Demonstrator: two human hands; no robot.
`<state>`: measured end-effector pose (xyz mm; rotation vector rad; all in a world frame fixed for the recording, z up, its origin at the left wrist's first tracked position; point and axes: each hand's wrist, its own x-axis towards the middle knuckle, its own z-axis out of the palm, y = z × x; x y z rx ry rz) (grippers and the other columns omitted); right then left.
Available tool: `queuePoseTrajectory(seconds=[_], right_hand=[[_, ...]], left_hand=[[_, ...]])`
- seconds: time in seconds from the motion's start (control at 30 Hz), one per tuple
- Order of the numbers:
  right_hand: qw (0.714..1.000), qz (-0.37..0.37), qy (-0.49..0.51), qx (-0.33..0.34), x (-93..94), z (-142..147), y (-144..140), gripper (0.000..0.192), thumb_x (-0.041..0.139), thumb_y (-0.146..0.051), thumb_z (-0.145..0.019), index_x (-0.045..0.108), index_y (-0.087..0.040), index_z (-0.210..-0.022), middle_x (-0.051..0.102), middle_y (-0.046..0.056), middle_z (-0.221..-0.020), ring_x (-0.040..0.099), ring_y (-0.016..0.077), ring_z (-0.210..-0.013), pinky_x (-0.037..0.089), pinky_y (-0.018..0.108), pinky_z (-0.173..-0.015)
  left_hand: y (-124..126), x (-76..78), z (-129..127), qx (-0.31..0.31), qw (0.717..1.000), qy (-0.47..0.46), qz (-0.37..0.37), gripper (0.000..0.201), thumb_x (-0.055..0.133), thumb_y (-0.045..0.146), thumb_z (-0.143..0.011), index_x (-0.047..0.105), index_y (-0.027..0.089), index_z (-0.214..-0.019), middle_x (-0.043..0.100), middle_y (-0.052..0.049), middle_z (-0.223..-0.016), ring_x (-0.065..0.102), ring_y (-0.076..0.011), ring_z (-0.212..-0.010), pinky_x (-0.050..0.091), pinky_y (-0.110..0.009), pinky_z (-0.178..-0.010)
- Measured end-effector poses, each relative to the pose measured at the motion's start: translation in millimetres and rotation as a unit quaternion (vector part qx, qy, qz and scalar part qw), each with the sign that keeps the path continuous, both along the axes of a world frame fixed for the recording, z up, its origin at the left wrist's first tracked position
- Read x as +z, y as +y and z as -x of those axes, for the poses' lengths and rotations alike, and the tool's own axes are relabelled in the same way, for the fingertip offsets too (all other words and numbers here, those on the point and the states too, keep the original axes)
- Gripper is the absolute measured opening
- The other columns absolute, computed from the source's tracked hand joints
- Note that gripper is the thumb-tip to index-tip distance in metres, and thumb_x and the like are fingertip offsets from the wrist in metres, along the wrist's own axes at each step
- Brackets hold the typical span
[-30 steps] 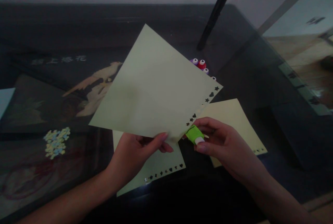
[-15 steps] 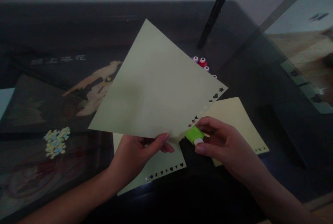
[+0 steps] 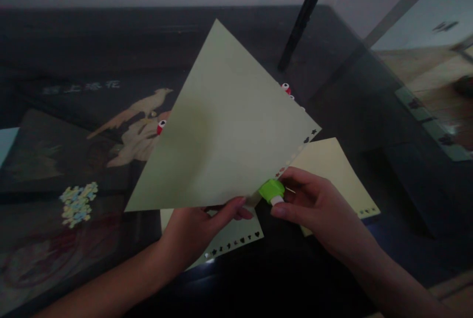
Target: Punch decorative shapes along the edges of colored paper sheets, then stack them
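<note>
A pale sheet of paper (image 3: 229,121) is held up over the table, tilted, with star, heart and other small shapes cut along its right lower edge. My left hand (image 3: 210,232) pinches its lower edge between thumb and fingers. In my right hand (image 3: 314,205) is a green craft punch (image 3: 272,190) with a white button, gripped by thumb and fingers. The punch sits at the sheet's punched edge, near its lower corner. Whether paper lies inside its slot, I cannot tell. Below my left hand rests another pale sheet (image 3: 236,234) with a row of cut shapes.
A yellowish punched sheet (image 3: 332,175) lies to the right. Red-and-white punches (image 3: 285,88) show behind the raised paper, another punch (image 3: 161,127) at its left. Small pale cutouts (image 3: 78,204) are piled on the left of the dark glossy table (image 3: 121,42). A black pole (image 3: 305,17) stands behind.
The raised sheet has tilted, its left corner lower and its top corner slightly up and right. The green punch has shifted a little left along the edge, still in my right hand.
</note>
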<state>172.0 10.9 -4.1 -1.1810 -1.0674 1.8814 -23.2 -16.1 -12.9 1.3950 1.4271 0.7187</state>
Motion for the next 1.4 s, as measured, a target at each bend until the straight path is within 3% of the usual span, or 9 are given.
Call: queuePoseTrajectory(seconds=[0.27, 0.43, 0.6, 0.83, 1.13, 1.4], right_hand=[[1.0, 0.002, 0.007, 0.013, -0.8, 0.2, -0.3, 0.029, 0.076, -0.011, -0.065, 0.069, -0.026, -0.089, 0.073, 0.0, -0.089, 0.069, 0.0163, -0.083, 0.055, 0.032, -0.079], [1.0, -0.008, -0.01, 0.018, -0.2, -0.3, -0.4, 0.024, 0.076, -0.014, -0.067, 0.068, -0.025, -0.087, 0.073, -0.001, -0.087, 0.068, 0.015, -0.082, 0.054, 0.029, -0.078], [0.999, -0.01, -0.03, 0.022, 0.2, -1.4, -1.0, 0.019, 0.077, -0.018, -0.067, 0.067, -0.024, -0.083, 0.072, 0.0, -0.084, 0.067, 0.0156, -0.08, 0.054, 0.029, -0.075], [0.999, -0.003, -0.034, 0.033, 1.5, -2.1, -2.1, 0.02, 0.077, -0.02, -0.067, 0.065, -0.023, -0.082, 0.071, 0.002, -0.086, 0.067, 0.0177, -0.083, 0.053, 0.032, -0.079], [0.998, 0.003, -0.052, 0.035, 3.4, -1.7, -1.0, 0.023, 0.078, -0.024, -0.064, 0.064, -0.022, -0.082, 0.072, 0.004, -0.087, 0.067, 0.0197, -0.084, 0.053, 0.035, -0.08], [0.999, 0.001, -0.036, 0.033, 2.9, -1.5, -1.0, 0.023, 0.078, -0.023, -0.066, 0.065, -0.023, -0.084, 0.073, 0.003, -0.09, 0.067, 0.02, -0.085, 0.055, 0.036, -0.081]], left_hand=[[-1.4, -4.6, 3.6, -0.037, 0.996, 0.075, -0.044, 0.029, 0.053, 0.036, -0.085, 0.073, 0.027, -0.066, 0.074, 0.006, -0.064, 0.072, -0.0163, -0.067, 0.056, -0.027, -0.08], [-1.6, -5.2, 2.6, -0.031, 0.997, 0.058, -0.047, 0.027, 0.054, 0.035, -0.085, 0.073, 0.027, -0.068, 0.075, 0.005, -0.065, 0.072, -0.0154, -0.065, 0.056, -0.025, -0.076], [-0.1, -5.3, 4.0, -0.036, 0.994, 0.073, -0.068, 0.026, 0.056, 0.034, -0.084, 0.074, 0.028, -0.067, 0.074, 0.006, -0.063, 0.072, -0.0161, -0.065, 0.055, -0.028, -0.083], [-0.2, -5.0, 2.1, -0.028, 0.994, 0.073, -0.074, 0.026, 0.057, 0.029, -0.083, 0.074, 0.027, -0.063, 0.073, 0.007, -0.061, 0.072, -0.0151, -0.063, 0.056, -0.024, -0.076], [0.5, -5.0, 2.7, -0.032, 0.99, 0.086, -0.103, 0.026, 0.058, 0.029, -0.083, 0.072, 0.028, -0.062, 0.073, 0.008, -0.059, 0.072, -0.0153, -0.063, 0.056, -0.025, -0.079], [1.7, -1.8, 3.9, -0.051, 0.991, 0.095, -0.073, 0.027, 0.055, 0.031, -0.085, 0.073, 0.028, -0.064, 0.074, 0.007, -0.062, 0.072, -0.0165, -0.066, 0.057, -0.027, -0.078]])
